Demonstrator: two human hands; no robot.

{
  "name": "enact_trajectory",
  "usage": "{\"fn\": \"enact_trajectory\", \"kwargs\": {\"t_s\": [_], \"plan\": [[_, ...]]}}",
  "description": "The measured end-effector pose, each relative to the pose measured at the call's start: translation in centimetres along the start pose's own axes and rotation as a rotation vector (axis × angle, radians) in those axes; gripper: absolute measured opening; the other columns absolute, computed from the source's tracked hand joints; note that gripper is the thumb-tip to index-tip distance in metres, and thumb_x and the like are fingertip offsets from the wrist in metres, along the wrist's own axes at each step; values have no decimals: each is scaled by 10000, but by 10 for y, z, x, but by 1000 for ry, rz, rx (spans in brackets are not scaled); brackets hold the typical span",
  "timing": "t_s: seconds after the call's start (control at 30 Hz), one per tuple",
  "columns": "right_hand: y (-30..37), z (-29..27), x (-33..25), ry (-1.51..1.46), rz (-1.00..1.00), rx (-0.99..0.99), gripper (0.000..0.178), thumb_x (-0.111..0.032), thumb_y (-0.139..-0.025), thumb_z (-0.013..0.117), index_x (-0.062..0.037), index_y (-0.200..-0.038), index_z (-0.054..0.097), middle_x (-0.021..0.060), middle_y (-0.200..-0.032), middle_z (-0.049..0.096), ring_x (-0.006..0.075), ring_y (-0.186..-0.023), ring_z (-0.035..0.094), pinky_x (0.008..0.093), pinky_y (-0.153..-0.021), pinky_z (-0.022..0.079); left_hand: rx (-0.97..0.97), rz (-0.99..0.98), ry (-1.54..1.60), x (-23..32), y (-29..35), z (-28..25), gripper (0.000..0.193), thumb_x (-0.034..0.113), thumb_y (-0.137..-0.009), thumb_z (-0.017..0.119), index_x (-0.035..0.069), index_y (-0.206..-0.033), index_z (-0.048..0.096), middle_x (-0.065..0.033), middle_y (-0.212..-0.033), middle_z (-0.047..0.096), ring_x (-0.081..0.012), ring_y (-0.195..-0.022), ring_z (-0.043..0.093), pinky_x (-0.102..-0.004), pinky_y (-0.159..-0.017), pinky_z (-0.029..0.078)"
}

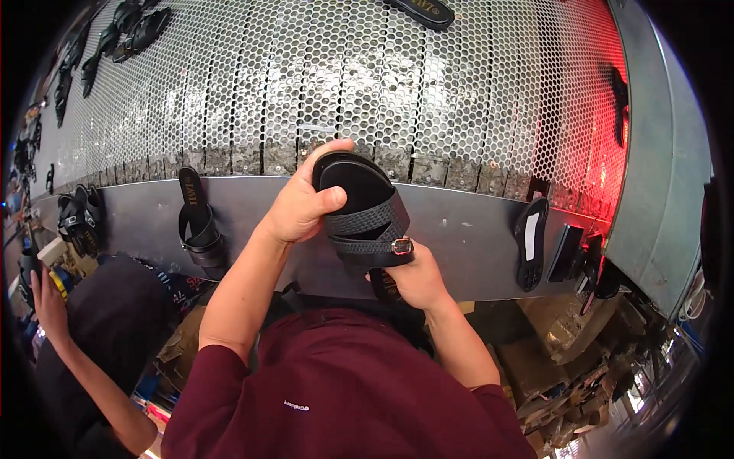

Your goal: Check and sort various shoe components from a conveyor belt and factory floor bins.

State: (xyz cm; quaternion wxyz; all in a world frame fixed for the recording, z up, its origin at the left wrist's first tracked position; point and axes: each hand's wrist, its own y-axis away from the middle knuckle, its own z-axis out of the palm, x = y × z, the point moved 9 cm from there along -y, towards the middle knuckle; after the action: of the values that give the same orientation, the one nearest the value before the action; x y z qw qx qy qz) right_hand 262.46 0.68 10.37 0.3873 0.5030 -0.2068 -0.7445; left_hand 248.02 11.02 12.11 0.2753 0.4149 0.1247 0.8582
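Right now the left hand [302, 206] grips the front end of a black sandal [358, 210], thumb over its inner face, while the right hand [419, 279] clasps it lower down, near the heel, below the buckle [401, 245]. So it sits between both, its long axis running from the wearer's body outward, toe leaning a little left; the left hand is nearer the mesh belt [344, 76]. Between them and that belt runs a metal worktop [459, 237], with another strapped sandal [202, 233] to the left and a black sole [530, 252] bearing a white strip to the right, both flanking the hands. Further left, a co-worker's hand [50, 302] shows; far right, a grey-green housing [661, 153].
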Motion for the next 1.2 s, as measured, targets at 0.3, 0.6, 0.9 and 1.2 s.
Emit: {"fn": "enact_trajectory", "kwargs": {"t_s": [0.3, 0.6, 0.9, 1.2], "plan": [[-1, -4, -7, 13, -18, -18, 64, -49, -900, 606, -16, -952, 588, 35, -805, 651, 105, -724, 608, 264, -646, 484, 34, -38, -6, -1, 1, 9, 570, 105, -872, 677, 63, -1364, 393, -63, -1108, 604, -151, -1011, 589, -331, -903, 483], [0, -9, -18, 32, -34, -52, 73, -41, -907, 592, -7, -971, 589, 36, -837, 647, 109, -738, 599, 275, -667, 487, 44, -56, -25, -6, -1, 17, 521, 38, -886, 621, 69, -1359, 404, -65, -1102, 603, -149, -1002, 592, -328, -892, 491], [0, -19, -15, 122, -106, -44, 75, -24, -900, 590, -5, -973, 587, 50, -822, 651, 118, -721, 618, 268, -641, 491, 90, -49, -44, -11, 2, 22, 483, 38, -896, 605, 71, -1339, 416, -75, -1092, 607, -146, -985, 592, -320, -883, 491], [2, -28, -14, 366, -150, 21, 138, -34, -810, 656, 1, -935, 608, 53, -811, 650, 117, -739, 582, 295, -714, 478, 72, -194, -820, 30, 0, 33, 355, 10, -803, 662, 47, -1136, 547, -21, -964, 620, -110, -849, 594, -292, -774, 495]]}}
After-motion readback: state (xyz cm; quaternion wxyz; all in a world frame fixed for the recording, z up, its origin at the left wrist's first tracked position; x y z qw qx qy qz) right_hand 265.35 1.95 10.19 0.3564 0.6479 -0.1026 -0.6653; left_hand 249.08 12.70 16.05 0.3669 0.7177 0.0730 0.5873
